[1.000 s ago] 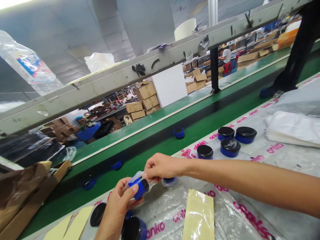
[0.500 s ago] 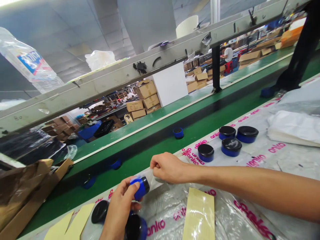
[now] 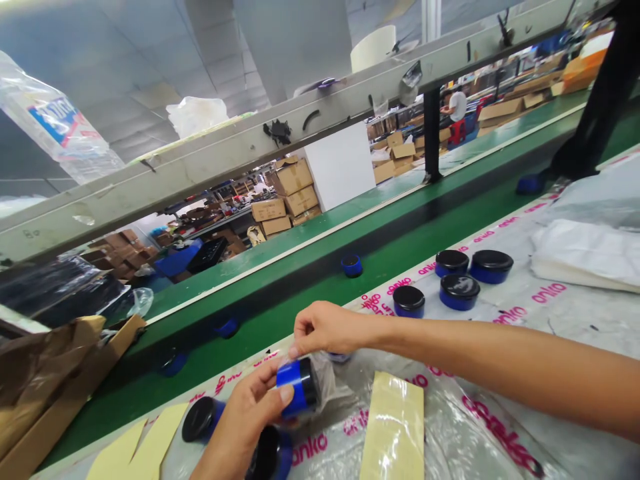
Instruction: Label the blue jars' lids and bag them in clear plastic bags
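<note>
Holding: the left hand [image 3: 239, 417] is curled around a blue container [image 3: 296, 388] with a black lid, thumb in front, just above the worktop [image 3: 505, 343].
Pinching: the right hand [image 3: 327, 328] has its thumb and fingertips together on a clear bag [image 3: 331, 385] that hangs about the container.
Under the hands: two lidded tubs [image 3: 199, 419] sit by the left forearm, which partly hides one; another blue piece [image 3: 340, 357] shows partly below the right hand.
Worktop cover: clear plastic with pink "anko" lettering.
Right side: four black-lidded blue pots [image 3: 459, 293] stand near a white stack [image 3: 587, 257].
Yellow paper: one strip [image 3: 393, 427] lies between the forearms, two pieces [image 3: 157, 443] lie left of the left forearm.
Green belt [image 3: 300, 297]: several blue items [image 3: 351, 266] are spaced along it.
Rail [image 3: 210, 167]: a plastic bottle [image 3: 60, 123] and a white roll [image 3: 373, 50] show along its upper edge.
Far side: cardboard boxes [image 3: 295, 179] and a person [image 3: 456, 105] in a white top.
</note>
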Tool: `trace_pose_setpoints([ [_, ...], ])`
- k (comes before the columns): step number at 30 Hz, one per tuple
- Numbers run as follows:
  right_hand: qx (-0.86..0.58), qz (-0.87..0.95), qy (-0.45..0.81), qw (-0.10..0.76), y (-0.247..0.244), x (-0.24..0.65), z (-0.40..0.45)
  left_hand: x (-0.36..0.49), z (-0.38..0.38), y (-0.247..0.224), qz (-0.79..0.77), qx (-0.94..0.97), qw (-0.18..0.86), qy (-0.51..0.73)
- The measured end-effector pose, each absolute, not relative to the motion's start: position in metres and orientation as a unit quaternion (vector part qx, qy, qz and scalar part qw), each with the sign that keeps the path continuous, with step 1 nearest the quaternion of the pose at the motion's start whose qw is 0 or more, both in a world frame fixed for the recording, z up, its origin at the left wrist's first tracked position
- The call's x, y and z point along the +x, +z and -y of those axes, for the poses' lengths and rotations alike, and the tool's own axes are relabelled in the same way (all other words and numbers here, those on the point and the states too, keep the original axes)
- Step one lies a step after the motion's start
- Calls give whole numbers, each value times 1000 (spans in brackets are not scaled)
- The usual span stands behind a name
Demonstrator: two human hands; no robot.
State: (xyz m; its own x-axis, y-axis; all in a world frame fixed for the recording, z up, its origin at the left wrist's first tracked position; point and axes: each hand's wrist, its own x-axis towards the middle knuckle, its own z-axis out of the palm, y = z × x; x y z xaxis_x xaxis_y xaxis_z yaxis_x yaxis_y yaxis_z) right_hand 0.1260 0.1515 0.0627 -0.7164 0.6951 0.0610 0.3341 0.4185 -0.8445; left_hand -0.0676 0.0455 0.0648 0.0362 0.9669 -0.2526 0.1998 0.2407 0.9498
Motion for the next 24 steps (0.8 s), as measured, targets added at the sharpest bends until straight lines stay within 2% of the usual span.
trace_pose_setpoints([
  [2,-330,847,357,216,62,129,-149,-69,-45,63,-600,481,521,369],
  [6,-283,935,63,202,63,135,-134,-66,-47,64,-633,503,474,349],
  [9,-251,954,-45,160,65,136,-127,-63,-50,67,-647,497,450,363],
  [16,-320,938,-28,127,67,137,-122,-55,-47,75,-677,484,394,391],
  [20,-370,921,66,102,76,133,-116,-40,-42,78,-707,510,284,399],
  [24,-395,899,140,126,76,130,-115,-38,-44,74,-763,535,175,318],
])
